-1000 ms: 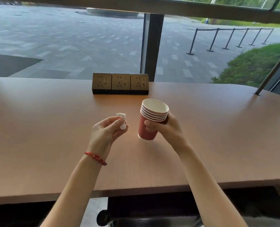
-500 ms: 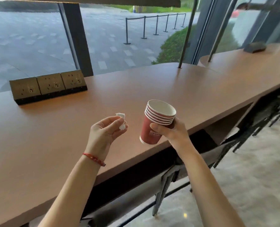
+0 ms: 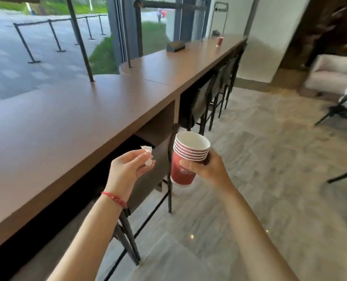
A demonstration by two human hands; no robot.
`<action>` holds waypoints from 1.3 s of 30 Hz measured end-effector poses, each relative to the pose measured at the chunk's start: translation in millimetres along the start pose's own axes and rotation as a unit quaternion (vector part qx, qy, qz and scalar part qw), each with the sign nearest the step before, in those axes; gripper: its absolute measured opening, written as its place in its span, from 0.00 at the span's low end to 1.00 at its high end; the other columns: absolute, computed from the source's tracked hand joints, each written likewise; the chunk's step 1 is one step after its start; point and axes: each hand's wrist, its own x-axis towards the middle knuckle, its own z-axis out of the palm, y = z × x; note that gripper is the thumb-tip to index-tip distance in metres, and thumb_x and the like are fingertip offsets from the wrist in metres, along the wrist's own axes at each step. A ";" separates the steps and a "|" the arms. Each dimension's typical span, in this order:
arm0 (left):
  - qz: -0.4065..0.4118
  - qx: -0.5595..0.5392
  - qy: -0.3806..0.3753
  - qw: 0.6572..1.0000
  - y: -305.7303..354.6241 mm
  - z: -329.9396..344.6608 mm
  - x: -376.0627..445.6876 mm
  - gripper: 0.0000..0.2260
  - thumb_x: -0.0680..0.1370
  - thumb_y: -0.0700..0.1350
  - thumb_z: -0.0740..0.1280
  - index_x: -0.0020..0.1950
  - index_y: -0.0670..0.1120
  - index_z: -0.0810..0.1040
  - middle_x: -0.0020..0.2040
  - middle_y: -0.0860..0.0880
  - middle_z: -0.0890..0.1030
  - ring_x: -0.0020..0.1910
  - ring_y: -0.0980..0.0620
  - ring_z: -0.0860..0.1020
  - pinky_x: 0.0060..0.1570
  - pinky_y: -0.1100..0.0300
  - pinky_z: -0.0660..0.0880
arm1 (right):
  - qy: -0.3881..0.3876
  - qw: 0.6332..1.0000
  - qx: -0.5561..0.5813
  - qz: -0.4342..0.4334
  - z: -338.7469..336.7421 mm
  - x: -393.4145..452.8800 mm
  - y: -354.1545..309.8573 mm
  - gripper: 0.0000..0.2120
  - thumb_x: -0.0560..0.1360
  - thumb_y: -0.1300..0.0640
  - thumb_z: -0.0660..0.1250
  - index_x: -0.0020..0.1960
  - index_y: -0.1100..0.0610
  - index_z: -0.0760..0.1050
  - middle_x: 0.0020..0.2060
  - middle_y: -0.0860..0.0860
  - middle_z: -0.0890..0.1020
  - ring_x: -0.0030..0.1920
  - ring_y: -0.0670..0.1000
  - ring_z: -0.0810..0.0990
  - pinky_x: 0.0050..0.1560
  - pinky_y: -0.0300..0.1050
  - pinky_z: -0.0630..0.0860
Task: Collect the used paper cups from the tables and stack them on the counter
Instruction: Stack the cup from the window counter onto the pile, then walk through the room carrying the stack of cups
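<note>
The view has turned right, away from the long brown wooden counter (image 3: 71, 118). The left hand (image 3: 128, 171) pinches a crumpled white tissue (image 3: 148, 155); the right hand (image 3: 207, 169) grips the nested red paper cups (image 3: 185, 159) upright over the floor, probably for carrying toward a lone red cup (image 3: 220, 40) far along.

A row of dark bar stools (image 3: 213, 102) sits tucked along the near edge of the long brown bar (image 3: 71, 118). A small dark box (image 3: 175, 46) rests on the bar's far stretch by the window (image 3: 47, 37). Out through the window, a line of black barrier posts (image 3: 53, 35) stands on grey paving. Away from the bar, across the pale floor (image 3: 259, 179), there's a light sofa (image 3: 330, 74).
</note>
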 end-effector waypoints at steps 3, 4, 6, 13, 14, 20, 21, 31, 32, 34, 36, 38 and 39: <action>-0.023 0.032 -0.049 0.998 -20.3 52.9 -4.0 0.03 0.72 0.40 0.70 0.41 0.44 0.84 0.43 0.44 0.83 0.43 0.49 0.84 0.38 0.64 0.79 | 0.067 0.998 0.001 0.016 -52.6 -20.2 6.4 0.28 0.58 0.53 0.80 0.56 0.49 0.74 0.49 0.46 0.83 0.48 0.41 0.81 0.42 0.31 0.75; -0.035 0.041 -0.069 0.996 -26.3 69.2 -5.2 0.03 0.72 0.40 0.70 0.43 0.43 0.83 0.43 0.45 0.84 0.42 0.50 0.84 0.38 0.64 0.79 | 0.091 0.996 0.002 0.019 -68.2 -27.3 8.1 0.29 0.57 0.51 0.80 0.55 0.49 0.74 0.49 0.45 0.83 0.49 0.41 0.81 0.42 0.31 0.75; -0.058 0.053 -0.107 0.991 -37.3 100.5 -6.1 0.04 0.72 0.40 0.70 0.44 0.41 0.83 0.42 0.45 0.84 0.42 0.50 0.84 0.38 0.64 0.79 | 0.136 0.990 0.002 0.025 -96.4 -42.4 11.9 0.29 0.57 0.51 0.80 0.56 0.49 0.75 0.48 0.45 0.84 0.49 0.42 0.82 0.43 0.32 0.75; -0.121 0.015 -0.255 0.959 -69.7 197.4 -7.1 0.04 0.72 0.37 0.69 0.38 0.40 0.81 0.36 0.45 0.83 0.38 0.50 0.83 0.36 0.64 0.78 | 0.290 0.956 0.001 0.039 -175.4 -94.9 22.1 0.26 0.60 0.58 0.78 0.55 0.51 0.75 0.47 0.44 0.84 0.50 0.43 0.82 0.45 0.34 0.76; -0.129 0.013 -0.276 0.952 -74.9 210.2 -6.9 0.03 0.72 0.36 0.68 0.39 0.39 0.81 0.36 0.44 0.82 0.38 0.49 0.82 0.37 0.64 0.79 | 0.312 0.949 -0.001 0.040 -184.4 -102.0 23.4 0.26 0.60 0.59 0.78 0.56 0.51 0.75 0.47 0.45 0.84 0.50 0.43 0.82 0.45 0.34 0.76; -0.160 0.026 -0.398 0.903 -104.4 280.1 -4.6 0.11 0.73 0.33 0.66 0.32 0.41 0.81 0.31 0.46 0.80 0.34 0.52 0.81 0.38 0.63 0.80 | 0.434 0.900 -0.016 0.045 -221.0 -130.7 28.5 0.25 0.60 0.57 0.79 0.54 0.50 0.75 0.46 0.41 0.84 0.48 0.41 0.82 0.42 0.31 0.76; -0.164 0.028 -0.415 0.895 -108.3 289.1 -3.7 0.12 0.73 0.33 0.66 0.31 0.42 0.81 0.31 0.45 0.80 0.34 0.51 0.81 0.37 0.63 0.79 | 0.452 0.891 -0.016 0.046 -224.4 -132.5 28.8 0.26 0.59 0.55 0.79 0.54 0.50 0.75 0.46 0.41 0.84 0.48 0.41 0.82 0.42 0.32 0.76; -0.184 0.039 -0.530 0.827 -139.4 357.4 13.5 0.13 0.73 0.35 0.67 0.30 0.45 0.82 0.31 0.48 0.80 0.36 0.52 0.81 0.39 0.63 0.78 | 0.553 0.832 -0.032 0.043 -252.0 -132.4 36.4 0.28 0.58 0.50 0.78 0.57 0.49 0.76 0.50 0.45 0.84 0.51 0.45 0.82 0.45 0.37 0.78; -0.187 0.041 -0.539 0.820 -142.9 363.6 13.5 0.13 0.73 0.35 0.67 0.30 0.44 0.82 0.31 0.48 0.80 0.37 0.52 0.81 0.39 0.63 0.78 | 0.562 0.826 -0.029 0.045 -254.8 -133.9 38.1 0.28 0.57 0.50 0.78 0.56 0.49 0.76 0.50 0.44 0.84 0.51 0.45 0.82 0.44 0.36 0.77; -0.195 0.046 -0.552 0.809 -150.9 376.6 10.8 0.13 0.74 0.36 0.67 0.30 0.44 0.82 0.31 0.48 0.80 0.36 0.52 0.81 0.39 0.63 0.78 | 0.577 0.814 -0.027 0.052 -261.2 -139.4 41.9 0.26 0.59 0.52 0.78 0.55 0.48 0.76 0.49 0.44 0.84 0.51 0.44 0.82 0.43 0.34 0.77; -0.205 0.049 -0.563 0.799 -159.9 391.2 4.4 0.13 0.74 0.35 0.67 0.30 0.44 0.82 0.31 0.47 0.80 0.36 0.52 0.81 0.39 0.63 0.78 | 0.595 0.801 -0.028 0.059 -269.7 -148.0 44.9 0.25 0.59 0.54 0.78 0.55 0.48 0.76 0.49 0.43 0.84 0.50 0.44 0.82 0.43 0.34 0.77; -0.212 0.053 -0.579 0.786 -169.5 406.5 -5.1 0.12 0.74 0.35 0.67 0.30 0.43 0.81 0.31 0.47 0.79 0.36 0.52 0.81 0.39 0.63 0.78 | 0.616 0.785 -0.026 0.064 -279.0 -159.2 47.3 0.25 0.60 0.55 0.78 0.54 0.48 0.76 0.48 0.43 0.84 0.50 0.44 0.82 0.42 0.34 0.77; -0.212 0.056 -0.587 0.779 -174.7 414.5 -10.6 0.12 0.74 0.35 0.67 0.30 0.43 0.81 0.31 0.47 0.79 0.36 0.52 0.81 0.39 0.63 0.78 | 0.626 0.777 -0.025 0.065 -283.7 -165.5 48.5 0.25 0.59 0.55 0.78 0.55 0.48 0.76 0.48 0.43 0.84 0.49 0.44 0.82 0.42 0.34 0.77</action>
